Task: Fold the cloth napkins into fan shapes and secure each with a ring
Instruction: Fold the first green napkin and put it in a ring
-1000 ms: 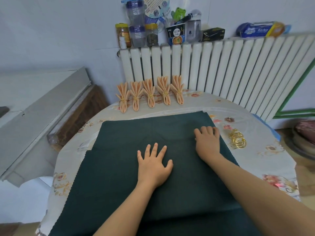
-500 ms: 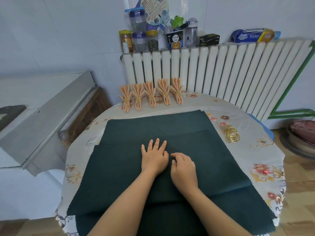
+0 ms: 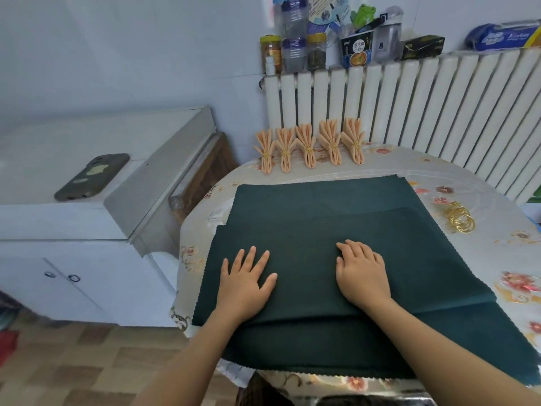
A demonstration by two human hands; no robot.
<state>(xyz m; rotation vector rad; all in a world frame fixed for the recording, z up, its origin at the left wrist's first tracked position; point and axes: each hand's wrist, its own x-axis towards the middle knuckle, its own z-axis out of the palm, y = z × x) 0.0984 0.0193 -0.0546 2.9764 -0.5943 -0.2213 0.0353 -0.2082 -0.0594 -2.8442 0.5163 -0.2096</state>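
Note:
A stack of dark green cloth napkins (image 3: pixel 322 218) lies spread over the round table (image 3: pixel 497 253). My left hand (image 3: pixel 246 285) presses flat on the top napkin near its left edge, fingers straight and spread. To its right, my right hand (image 3: pixel 361 273) rests palm down on the same napkin with the fingers slightly bent. Several gold rings (image 3: pixel 459 219) lie in a pile on the floral tablecloth, right of the napkins. At the table's far edge stand several orange fan-folded napkins (image 3: pixel 308 148), each bound with a ring.
A white radiator (image 3: pixel 409 104) runs behind the table, with jars, bottles and boxes (image 3: pixel 322 42) on its top. A white cabinet (image 3: pixel 87 200) stands to the left with a phone (image 3: pixel 92 175) on it. Tiled floor shows at the lower left.
My hands, side by side at the napkin's middle, have slid apart, the left one leftward and the right one rightward. The view has swung left.

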